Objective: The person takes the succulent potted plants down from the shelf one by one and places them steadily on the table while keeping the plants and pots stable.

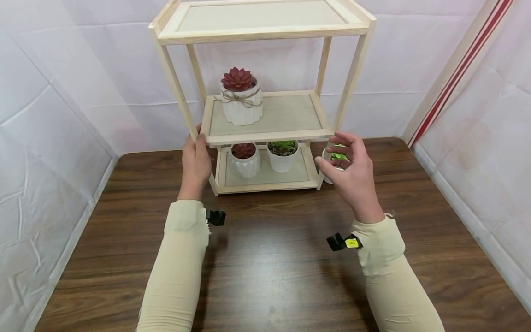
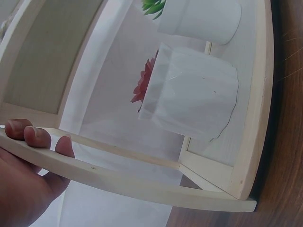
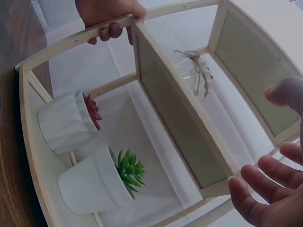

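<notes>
A three-tier pale wooden shelf [image 1: 265, 138] stands upright on the table. My left hand [image 1: 195, 163] grips its left upright close to the middle tier; in the left wrist view the fingertips [image 2: 38, 137] curl over the wood. Beside the right upright is my right hand [image 1: 354, 173], thumb and fingers spread apart with nothing held. On the middle tier, a red succulent in a white pot [image 1: 242, 103] tied with twine sits at the left. The bottom tier bears a smaller red succulent pot [image 1: 245, 165] and a green plant in a white pot [image 3: 90, 184].
Another white pot with a green plant [image 1: 340, 152] is on the table right of the shelf, partly hidden behind my right hand. White sheeting [image 1: 54, 92] hangs around the dark wooden table [image 1: 269, 258], with a red-striped band [image 1: 460, 69] at the right.
</notes>
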Demonstrator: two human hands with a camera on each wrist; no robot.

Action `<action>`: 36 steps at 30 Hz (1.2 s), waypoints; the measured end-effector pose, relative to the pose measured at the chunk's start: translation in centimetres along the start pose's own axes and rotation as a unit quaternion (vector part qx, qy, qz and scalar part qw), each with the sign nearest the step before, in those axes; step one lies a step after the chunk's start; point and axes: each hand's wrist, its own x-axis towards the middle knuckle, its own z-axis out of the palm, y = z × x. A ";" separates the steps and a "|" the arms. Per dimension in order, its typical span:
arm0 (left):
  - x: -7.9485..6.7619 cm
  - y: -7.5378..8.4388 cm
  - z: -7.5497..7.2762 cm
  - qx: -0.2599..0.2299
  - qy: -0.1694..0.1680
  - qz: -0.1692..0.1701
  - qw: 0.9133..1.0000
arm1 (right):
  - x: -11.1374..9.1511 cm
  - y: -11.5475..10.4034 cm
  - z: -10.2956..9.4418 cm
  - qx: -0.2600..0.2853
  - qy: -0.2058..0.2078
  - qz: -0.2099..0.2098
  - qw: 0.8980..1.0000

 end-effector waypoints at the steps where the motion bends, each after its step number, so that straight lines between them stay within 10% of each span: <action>1: 0.0 0.0 0.0 0.000 0.000 0.000 1.000 | 0.0 0.0 0.0 -0.001 -0.001 0.000 1.000; 36: -0.3 0.4 -0.1 0.003 0.001 0.007 1.000 | 0.9 -1.3 0.9 0.010 -0.010 -0.003 1.000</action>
